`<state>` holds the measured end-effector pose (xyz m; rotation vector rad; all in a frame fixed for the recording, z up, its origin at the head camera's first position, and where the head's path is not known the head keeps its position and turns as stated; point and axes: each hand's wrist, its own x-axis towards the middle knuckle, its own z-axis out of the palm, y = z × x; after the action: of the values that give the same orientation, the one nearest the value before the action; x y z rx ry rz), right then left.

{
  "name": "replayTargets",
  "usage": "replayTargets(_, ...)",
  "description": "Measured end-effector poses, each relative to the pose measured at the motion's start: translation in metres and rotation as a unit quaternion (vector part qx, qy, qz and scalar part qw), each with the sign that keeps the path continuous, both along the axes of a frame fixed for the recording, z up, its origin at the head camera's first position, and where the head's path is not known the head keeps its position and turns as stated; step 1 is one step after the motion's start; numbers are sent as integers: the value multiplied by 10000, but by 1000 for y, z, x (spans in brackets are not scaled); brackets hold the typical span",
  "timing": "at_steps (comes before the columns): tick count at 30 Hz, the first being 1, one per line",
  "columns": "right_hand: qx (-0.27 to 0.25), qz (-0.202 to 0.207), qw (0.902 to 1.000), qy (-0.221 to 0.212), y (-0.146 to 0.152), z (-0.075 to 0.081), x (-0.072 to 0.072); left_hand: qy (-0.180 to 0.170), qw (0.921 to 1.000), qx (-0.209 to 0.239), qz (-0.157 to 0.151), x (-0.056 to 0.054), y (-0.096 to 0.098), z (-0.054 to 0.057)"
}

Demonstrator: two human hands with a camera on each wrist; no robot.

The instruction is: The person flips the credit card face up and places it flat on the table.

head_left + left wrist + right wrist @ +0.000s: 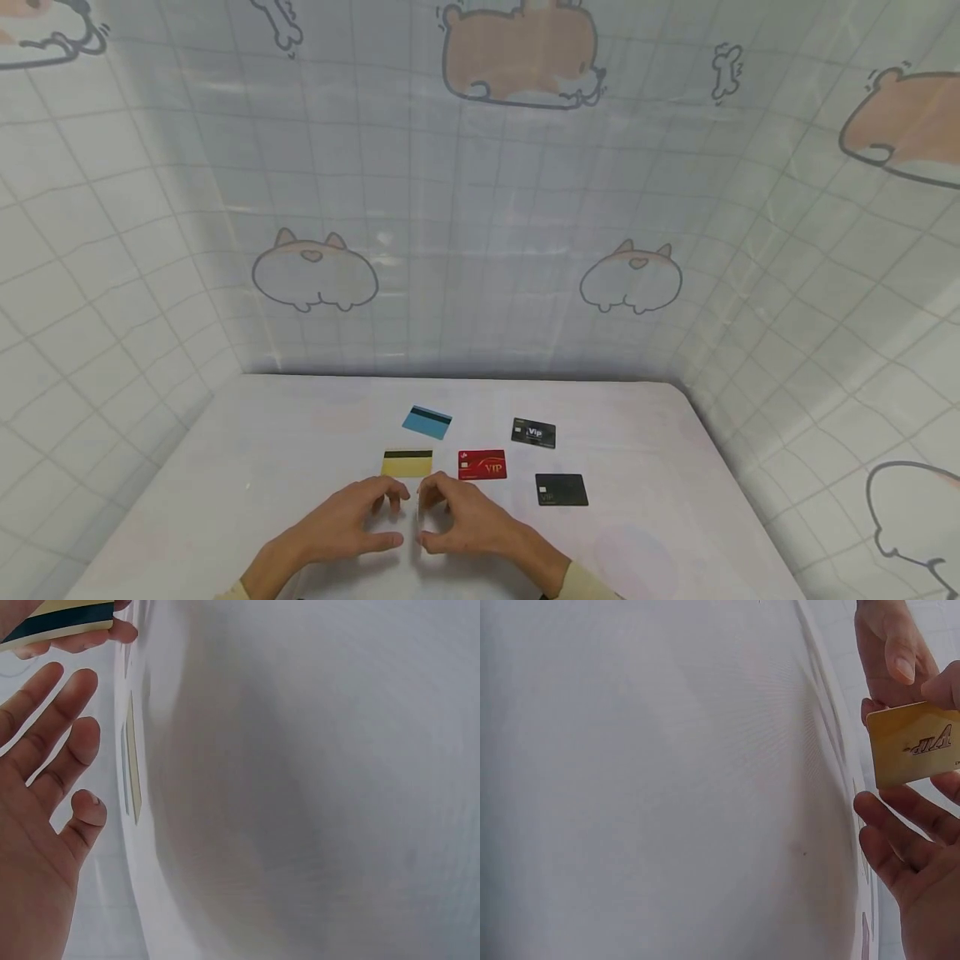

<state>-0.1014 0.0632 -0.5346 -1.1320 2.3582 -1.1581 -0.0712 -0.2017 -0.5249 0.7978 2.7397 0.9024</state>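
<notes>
Gold card (907, 746) pinched between thumb and fingers of the right hand (467, 518), stood up edge-on in the head view; VIP lettering on one face, dark stripe on the other. Can't tell if its lower edge touches the tabletop (660, 450). Left hand (347, 518) at 9 o'clock from the right, fingers relaxed and parted, fingertips just beside the card. Clock from the right hand outward: yellow card (407, 468) with dark stripe between 10 and 11, near both hands; red card (474, 458), VIP print, at 1. Farther off: blue striped card (425, 426) at 11, black Vip card (533, 442) between 1 and 2, dark card (570, 490) between 2 and 3. All five lie flat. Grid-print backdrop (480, 208) with cartoon dogs at 12.
</notes>
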Motion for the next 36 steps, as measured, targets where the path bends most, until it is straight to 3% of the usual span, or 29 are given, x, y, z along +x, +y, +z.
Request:
replayTargets(7,5,-19,10000,69,0,-1,0,-63,9999,-17,96,0,1,6)
replayTargets(16,566,-270,9973,374,-1,0,1,306,9995,86,68,0,-2,8)
replayTargets(33,876,-257,9926,804,-2,3,-1,688,9976,-64,33,1,-6,7)
replayTargets(36,942,-246,9921,793,-4,9,-3,755,9971,-48,-14,-1,-8,12)
